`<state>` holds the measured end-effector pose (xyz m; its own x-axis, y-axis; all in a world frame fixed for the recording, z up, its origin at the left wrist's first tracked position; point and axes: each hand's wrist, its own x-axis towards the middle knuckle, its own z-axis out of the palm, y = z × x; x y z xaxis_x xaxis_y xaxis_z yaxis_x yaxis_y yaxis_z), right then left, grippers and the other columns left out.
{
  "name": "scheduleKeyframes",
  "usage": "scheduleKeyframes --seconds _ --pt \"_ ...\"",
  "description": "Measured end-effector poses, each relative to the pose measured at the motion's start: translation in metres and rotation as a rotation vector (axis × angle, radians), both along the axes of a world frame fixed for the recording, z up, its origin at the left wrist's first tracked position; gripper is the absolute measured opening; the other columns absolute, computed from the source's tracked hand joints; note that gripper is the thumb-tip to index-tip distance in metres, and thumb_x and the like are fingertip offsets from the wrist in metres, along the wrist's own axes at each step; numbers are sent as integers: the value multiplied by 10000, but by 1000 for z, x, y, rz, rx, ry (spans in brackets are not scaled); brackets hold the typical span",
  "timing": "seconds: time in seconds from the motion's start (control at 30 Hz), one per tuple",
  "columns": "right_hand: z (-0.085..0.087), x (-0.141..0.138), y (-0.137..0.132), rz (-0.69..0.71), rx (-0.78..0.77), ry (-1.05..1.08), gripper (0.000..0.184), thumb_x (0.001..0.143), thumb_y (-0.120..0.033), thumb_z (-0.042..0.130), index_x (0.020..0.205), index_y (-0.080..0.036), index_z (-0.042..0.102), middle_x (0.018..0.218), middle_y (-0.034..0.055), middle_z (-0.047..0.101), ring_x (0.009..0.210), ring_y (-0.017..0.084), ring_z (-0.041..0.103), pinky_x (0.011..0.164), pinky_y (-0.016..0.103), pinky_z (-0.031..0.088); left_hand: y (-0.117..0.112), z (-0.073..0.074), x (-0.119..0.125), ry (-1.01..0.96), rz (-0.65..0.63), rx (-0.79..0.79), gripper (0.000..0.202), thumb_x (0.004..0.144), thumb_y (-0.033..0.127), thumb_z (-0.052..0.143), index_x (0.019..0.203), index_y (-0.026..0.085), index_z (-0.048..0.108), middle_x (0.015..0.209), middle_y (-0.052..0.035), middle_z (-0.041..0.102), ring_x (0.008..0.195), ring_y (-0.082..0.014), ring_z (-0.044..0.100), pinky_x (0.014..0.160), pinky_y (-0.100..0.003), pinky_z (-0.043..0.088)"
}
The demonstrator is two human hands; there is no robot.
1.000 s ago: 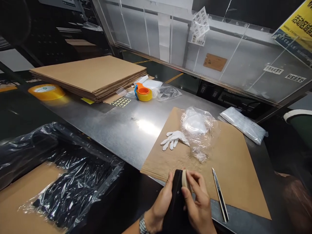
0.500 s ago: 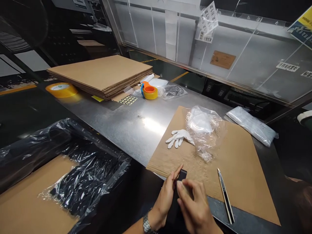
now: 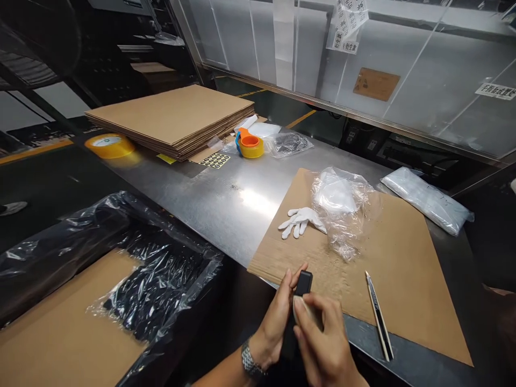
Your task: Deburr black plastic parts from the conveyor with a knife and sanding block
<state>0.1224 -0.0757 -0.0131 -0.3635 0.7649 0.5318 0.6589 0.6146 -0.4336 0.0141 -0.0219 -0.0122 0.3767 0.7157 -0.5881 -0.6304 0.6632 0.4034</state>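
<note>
My left hand is wrapped along the side of a long black bar-shaped object, whose squared end points away from me. Its lower part is hidden by my hands and blends into the dark below. My right hand is closed with thumb and fingers pinched against the bar. Something small and pale shows between those fingers; its kind is unclear. Ahead of both hands lies a cardboard sheet bearing a white glove and crumpled clear plastic. A slim cutter knife rests to the right.
Stacked cardboard sheets stand at the metal table's far left, near a tape roll and a tape dispenser. A plastic-wrapped pack lies right. At lower left is a box lined with black plastic. A translucent panel rises behind.
The view has shifted slightly, so the table things sit a little higher and further right. A bit more of the black bar's end shows. Both hands keep their hold.
</note>
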Motion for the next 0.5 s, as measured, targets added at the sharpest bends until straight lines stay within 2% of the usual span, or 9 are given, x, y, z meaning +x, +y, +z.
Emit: scheduleKeyframes --seconds 0.03,0.13,0.23,0.37,0.5 --pt "1 0 3 12 0 29 544 822 -78 467 1354 -141 372 1079 161 519 981 251 515 793 438 484 0 1 0 -56 -5 -42 566 810 533 487 1300 252 450 699 7 582 613 -132 573 635 -259 446" --pt "-3 -6 2 76 -33 113 499 841 -115 438 1336 -160 396 1034 138 514 922 224 520 782 426 484 2 2 -4 -209 -27 -163 538 789 507 538 1287 338 422 663 28 553 534 -115 543 531 -229 415" --pt "-14 -8 -6 88 -69 183 492 837 -96 423 1319 -187 409 1023 120 492 923 210 513 777 395 490 7 1 -12 -337 -36 -200 457 791 470 555 1219 330 476 652 21 542 537 -111 544 501 -201 392" --pt "-21 0 -10 35 -59 209 499 837 -65 407 1323 -177 411 1062 133 478 991 234 508 825 438 475 9 1 -17 -425 10 -183 344 817 467 516 1105 284 560 671 8 554 616 -136 586 612 -259 458" --pt "-19 1 -13 34 -48 94 469 821 -119 503 1272 -246 472 1006 92 549 913 198 566 764 325 526 8 -1 -16 -446 73 -192 289 853 463 451 964 246 607 659 6 545 575 -118 560 722 -346 490"
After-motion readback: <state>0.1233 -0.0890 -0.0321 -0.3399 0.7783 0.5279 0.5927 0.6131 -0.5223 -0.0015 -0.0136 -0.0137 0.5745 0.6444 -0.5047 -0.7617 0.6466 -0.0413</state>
